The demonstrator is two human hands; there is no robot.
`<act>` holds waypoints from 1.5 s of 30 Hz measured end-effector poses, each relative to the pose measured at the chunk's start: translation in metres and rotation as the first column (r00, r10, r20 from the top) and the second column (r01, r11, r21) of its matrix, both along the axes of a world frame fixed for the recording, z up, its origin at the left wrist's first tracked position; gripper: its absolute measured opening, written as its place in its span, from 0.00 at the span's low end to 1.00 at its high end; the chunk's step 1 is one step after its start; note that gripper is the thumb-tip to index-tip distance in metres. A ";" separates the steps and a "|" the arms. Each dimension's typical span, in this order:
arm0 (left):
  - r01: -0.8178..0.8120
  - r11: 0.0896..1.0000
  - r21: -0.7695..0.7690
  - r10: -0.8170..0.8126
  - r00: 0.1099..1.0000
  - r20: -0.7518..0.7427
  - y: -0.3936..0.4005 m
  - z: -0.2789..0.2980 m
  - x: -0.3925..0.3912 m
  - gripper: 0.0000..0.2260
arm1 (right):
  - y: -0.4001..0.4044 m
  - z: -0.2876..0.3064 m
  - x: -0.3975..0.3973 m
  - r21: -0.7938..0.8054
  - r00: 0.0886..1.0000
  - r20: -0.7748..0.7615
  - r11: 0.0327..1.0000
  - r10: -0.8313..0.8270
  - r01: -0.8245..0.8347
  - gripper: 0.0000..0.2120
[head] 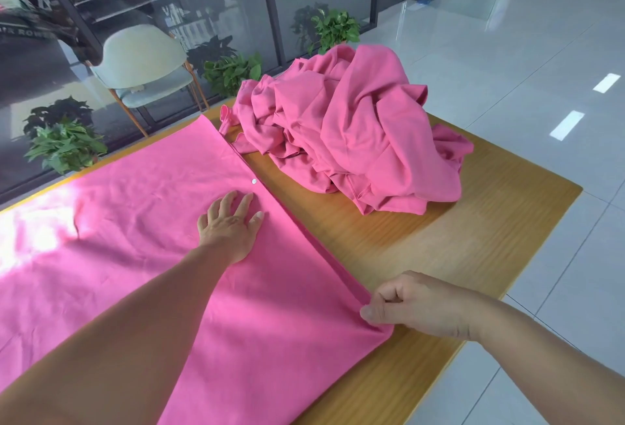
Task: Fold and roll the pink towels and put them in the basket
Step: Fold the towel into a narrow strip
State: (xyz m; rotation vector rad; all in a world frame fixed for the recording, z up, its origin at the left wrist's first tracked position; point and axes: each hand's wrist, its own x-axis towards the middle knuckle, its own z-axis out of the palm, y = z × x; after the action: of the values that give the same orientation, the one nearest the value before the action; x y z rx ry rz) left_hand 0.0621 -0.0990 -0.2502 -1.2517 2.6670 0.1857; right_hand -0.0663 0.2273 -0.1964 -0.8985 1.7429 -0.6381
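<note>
A pink towel [142, 208] lies spread flat over the left part of the wooden table [456, 238]. My left hand [233, 225] presses flat on it with fingers spread, close to its right edge and a small white snap. My right hand [412, 306] pinches the towel's near right corner between thumb and curled fingers. A heap of several crumpled pink towels [355, 133] sits at the far right of the table. No basket is in view.
Bare wood shows between the flat towel and the heap. The table's right edge drops to a tiled floor [541, 52]. Beyond the far edge stand potted plants [64, 143], a pale green chair [142, 66] and a glass wall.
</note>
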 end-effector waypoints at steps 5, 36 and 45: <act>0.002 0.999 -0.033 -0.003 1.000 -0.019 0.005 -0.005 0.000 0.33 | 0.005 -0.006 -0.007 0.162 0.990 -0.036 0.977 -0.135 0.140 0.22; -0.055 0.997 -0.048 0.039 0.958 -0.284 0.066 -0.008 0.060 0.35 | -0.080 -0.058 0.101 -0.097 0.607 -0.793 0.971 0.057 -0.217 0.37; -0.099 0.991 -0.094 0.031 0.830 -0.556 0.097 0.017 0.098 0.32 | -0.056 -0.048 0.078 -0.059 0.538 -0.843 0.994 0.002 -0.096 0.37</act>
State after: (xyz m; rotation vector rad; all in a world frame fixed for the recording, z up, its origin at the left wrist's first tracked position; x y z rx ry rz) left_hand 0.1601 -0.0020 -0.2332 -1.5200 3.1595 0.4756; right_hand 0.0116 0.1716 -0.2441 -1.4863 2.5484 -0.2210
